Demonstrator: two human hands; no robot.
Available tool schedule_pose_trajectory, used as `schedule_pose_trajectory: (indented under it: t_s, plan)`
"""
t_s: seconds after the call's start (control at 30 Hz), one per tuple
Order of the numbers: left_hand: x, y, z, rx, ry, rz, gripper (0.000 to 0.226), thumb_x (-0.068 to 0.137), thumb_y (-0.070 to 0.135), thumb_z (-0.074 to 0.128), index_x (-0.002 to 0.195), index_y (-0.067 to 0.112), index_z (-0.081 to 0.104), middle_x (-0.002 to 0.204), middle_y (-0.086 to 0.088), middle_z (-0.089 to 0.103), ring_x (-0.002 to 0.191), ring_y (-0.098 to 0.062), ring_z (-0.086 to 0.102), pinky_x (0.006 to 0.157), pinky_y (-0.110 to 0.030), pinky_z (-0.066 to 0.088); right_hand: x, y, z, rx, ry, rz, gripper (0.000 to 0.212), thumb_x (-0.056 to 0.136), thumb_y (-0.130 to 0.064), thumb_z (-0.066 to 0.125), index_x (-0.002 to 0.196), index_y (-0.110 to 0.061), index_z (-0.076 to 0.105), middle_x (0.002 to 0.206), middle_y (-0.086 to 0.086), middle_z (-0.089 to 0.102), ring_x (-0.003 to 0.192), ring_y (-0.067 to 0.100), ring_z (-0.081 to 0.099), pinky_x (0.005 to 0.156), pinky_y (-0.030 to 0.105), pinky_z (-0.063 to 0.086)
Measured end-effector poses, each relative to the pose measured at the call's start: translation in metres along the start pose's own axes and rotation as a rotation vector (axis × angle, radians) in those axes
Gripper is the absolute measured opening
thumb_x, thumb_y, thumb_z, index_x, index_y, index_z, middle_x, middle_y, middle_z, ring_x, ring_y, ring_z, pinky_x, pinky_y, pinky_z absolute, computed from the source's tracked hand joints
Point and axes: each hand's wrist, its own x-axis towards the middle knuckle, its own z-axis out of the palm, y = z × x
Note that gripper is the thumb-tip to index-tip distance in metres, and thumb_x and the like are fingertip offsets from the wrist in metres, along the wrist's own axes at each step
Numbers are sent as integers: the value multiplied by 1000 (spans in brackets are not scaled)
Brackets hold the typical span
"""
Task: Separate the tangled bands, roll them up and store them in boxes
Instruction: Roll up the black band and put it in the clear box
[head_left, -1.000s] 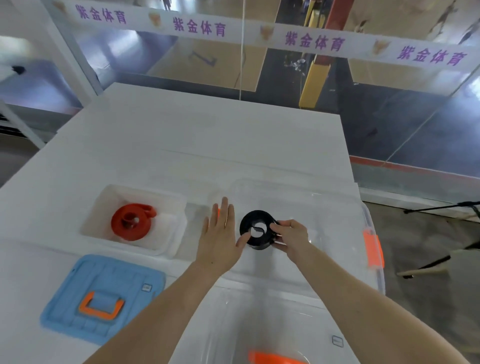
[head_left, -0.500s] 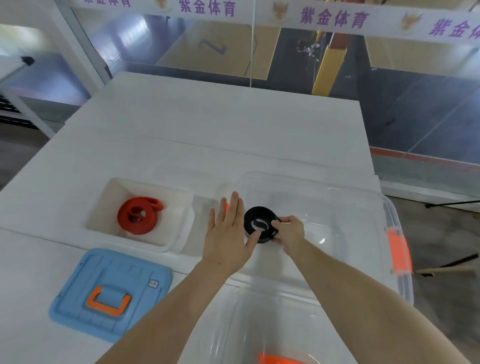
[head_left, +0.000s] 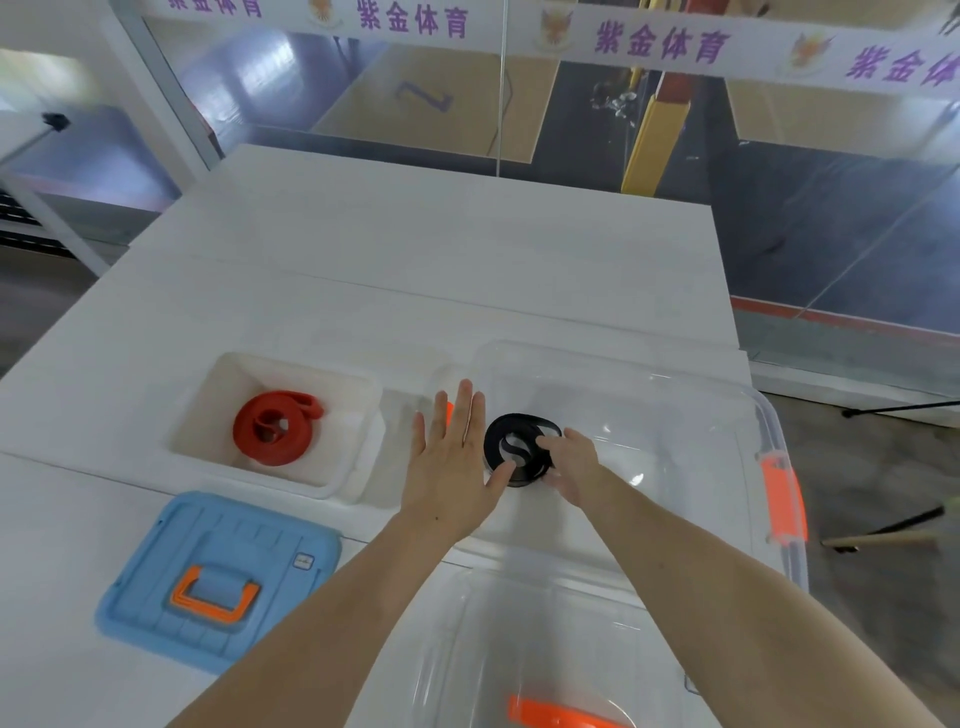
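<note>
Right fingers: curled over the near-right edge of the black roll, pinching it; my right hand sits at its 4 o'clock.
Left fingers: spread flat and straight, gripping nothing; only the thumb tip touches the roll's near-left edge. My left hand lies at the roll's 9 o'clock.
Black roll: a coiled band with an S-shaped loose end showing in its centre, held inside the clear box, near that box's left wall. I cannot tell whether it rests on the box floor or hangs just above it.
Clear box: open, with an orange latch on its right side; it stands on the white surface.
Red roll: coiled, lying inside the white box at 9 o'clock from my hands, its outer end standing loose toward 2 o'clock.
White box: open, just beside the clear box, on the same surface.
Blue lid: flat on the surface at 7 o'clock, orange handle on top, apart from both boxes.
Clear lid: at 6 o'clock under my forearms, an orange part showing at its near edge.
</note>
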Motion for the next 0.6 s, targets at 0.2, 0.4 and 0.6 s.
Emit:
schedule_pose_trajectory:
  t_s: [0.2,0.4,0.6]
  plan:
    - [1,2,-11,-23,-48,7,89,102,66,31,165,14,-6,173,-5,-22,160,-36,-14,129,-56,3,-35,-13,-13,-226,-16,-71,65,100,-14,64,160,-16,36,154,8,45,139,29,48,116,50,45]
    - [-25,11,-31,-55,-31,6,75,107,52,36,166,17,4,173,-10,-15,160,-37,-14,128,-58,10,-98,-30,-38,-718,32,-489,37,101,-21,60,138,-17,63,140,5,62,125,22,59,93,27,41]
    - [-116,34,-30,-158,192,45,62,103,34,52,160,18,33,173,-12,14,160,-33,15,124,-58,30,-200,12,-82,-971,229,-1062,26,97,-9,63,121,-15,72,128,3,66,122,27,60,92,31,50]
